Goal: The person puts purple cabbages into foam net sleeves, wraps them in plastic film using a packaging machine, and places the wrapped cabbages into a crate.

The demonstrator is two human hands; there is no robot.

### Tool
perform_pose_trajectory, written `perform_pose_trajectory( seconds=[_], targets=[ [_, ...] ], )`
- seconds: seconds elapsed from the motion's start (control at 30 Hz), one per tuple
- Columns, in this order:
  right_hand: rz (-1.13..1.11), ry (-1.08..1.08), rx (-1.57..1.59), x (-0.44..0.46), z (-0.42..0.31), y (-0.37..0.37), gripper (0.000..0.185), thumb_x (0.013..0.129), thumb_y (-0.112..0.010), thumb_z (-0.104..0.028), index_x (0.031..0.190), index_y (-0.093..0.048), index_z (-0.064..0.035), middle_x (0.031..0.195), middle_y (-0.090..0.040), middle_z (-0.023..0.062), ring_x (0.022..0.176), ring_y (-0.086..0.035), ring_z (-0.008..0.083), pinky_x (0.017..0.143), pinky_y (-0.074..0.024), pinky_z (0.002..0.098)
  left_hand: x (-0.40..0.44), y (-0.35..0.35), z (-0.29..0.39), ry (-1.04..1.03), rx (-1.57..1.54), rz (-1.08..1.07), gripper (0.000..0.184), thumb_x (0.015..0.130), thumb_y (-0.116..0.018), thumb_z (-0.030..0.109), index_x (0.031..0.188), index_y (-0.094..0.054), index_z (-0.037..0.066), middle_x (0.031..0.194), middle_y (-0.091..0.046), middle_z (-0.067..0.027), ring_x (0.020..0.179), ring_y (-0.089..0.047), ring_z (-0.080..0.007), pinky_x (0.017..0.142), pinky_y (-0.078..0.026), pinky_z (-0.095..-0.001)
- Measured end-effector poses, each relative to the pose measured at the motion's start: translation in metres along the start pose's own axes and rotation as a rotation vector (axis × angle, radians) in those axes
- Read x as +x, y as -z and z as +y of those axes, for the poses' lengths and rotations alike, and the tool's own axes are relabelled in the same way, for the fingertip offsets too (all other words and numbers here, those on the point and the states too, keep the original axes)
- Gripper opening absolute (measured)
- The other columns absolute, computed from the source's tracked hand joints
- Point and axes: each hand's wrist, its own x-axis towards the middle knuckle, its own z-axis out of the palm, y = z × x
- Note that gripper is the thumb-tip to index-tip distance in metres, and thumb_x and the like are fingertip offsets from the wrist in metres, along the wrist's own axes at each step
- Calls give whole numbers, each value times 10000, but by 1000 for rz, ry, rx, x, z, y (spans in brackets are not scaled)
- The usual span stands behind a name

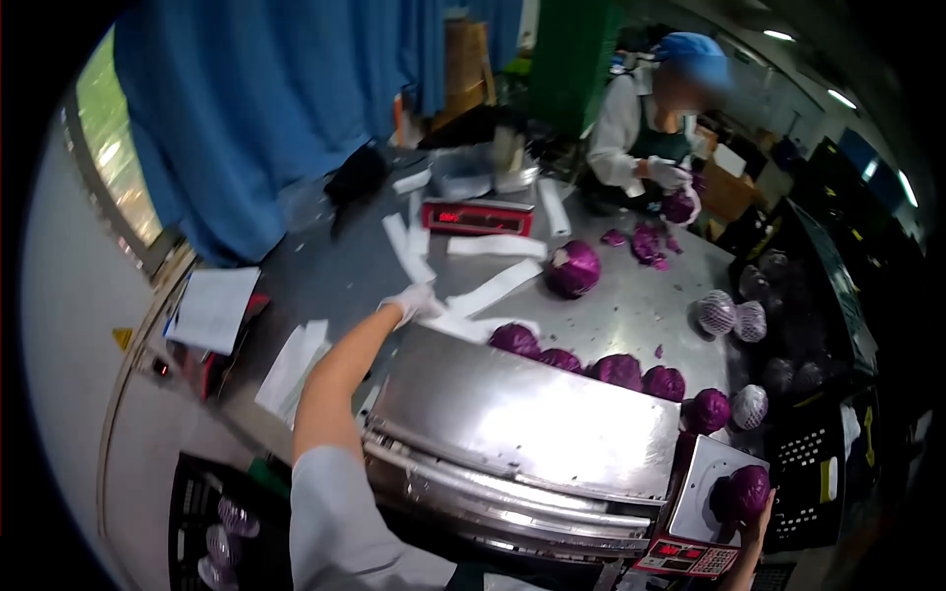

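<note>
My left hand (pixel 418 301), in a white glove, reaches across the steel table to the white strips (pixel 493 288); its fingers are too small and blurred to read. At the lower right, my right hand (pixel 759 527) is against the side of a red cabbage (pixel 746 492) on the plate of a red scale (pixel 698 483). Its fingers are mostly hidden by the cabbage. Several red cabbages (pixel 618 371) stand in a row behind the steel machine cover (pixel 522 414). A larger cabbage (pixel 574 269) sits farther back.
Across the table, a co-worker (pixel 641 128) in a blue cap holds a cabbage (pixel 681 204) near loose leaves (pixel 648 244). Net-wrapped cabbages (pixel 716 312) lie at right beside black crates (pixel 803 463). A red display scale (pixel 478 217) stands at the back, papers (pixel 214 308) at left.
</note>
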Motion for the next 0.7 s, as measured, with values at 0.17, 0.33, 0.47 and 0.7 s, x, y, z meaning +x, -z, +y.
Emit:
perform_pose_trajectory(
  seconds=[0.17, 0.33, 0.47, 0.7],
  targets=[
    [155, 147, -99, 5, 9, -7, 847, 724, -444, -752, 1254, -466, -93, 1223, -509, 121, 1077, -501, 314, 787, -421, 497, -28, 64, 84, 42, -339, -16, 171, 650, -630, 117, 796, -684, 47, 683, -649, -78, 644, -617, -169, 622, -487, -286],
    [219, 316, -269, 49, 35, 23, 655, 816, -454, -637, 1128, -569, -73, 1039, -613, 103, 932, -577, 290, 782, -445, 429, -63, 118, 155, 8, -60, 397, 164, 732, -600, 132, 881, -658, 100, 822, -643, -132, 765, -621, -300, 678, -488, -365],
    [553, 811, -505, -33, -2, -25, 379, 896, -512, -331, 1040, -573, 14, 942, -632, 156, 863, -600, 234, 773, -454, 330, -118, 209, 213, -471, -94, 855, 190, 762, -550, 11, 938, -604, 60, 861, -613, -143, 811, -609, -313, 718, -483, -353],
    [-82, 986, -223, -197, -52, -150, 223, 850, -577, -103, 1044, -593, 8, 897, -638, 65, 809, -593, 118, 726, -467, 242, -264, 216, 318, -516, -721, 484, 160, 868, -514, 38, 984, -624, 41, 943, -609, -25, 863, -554, -114, 779, -436, -242]
  ],
)
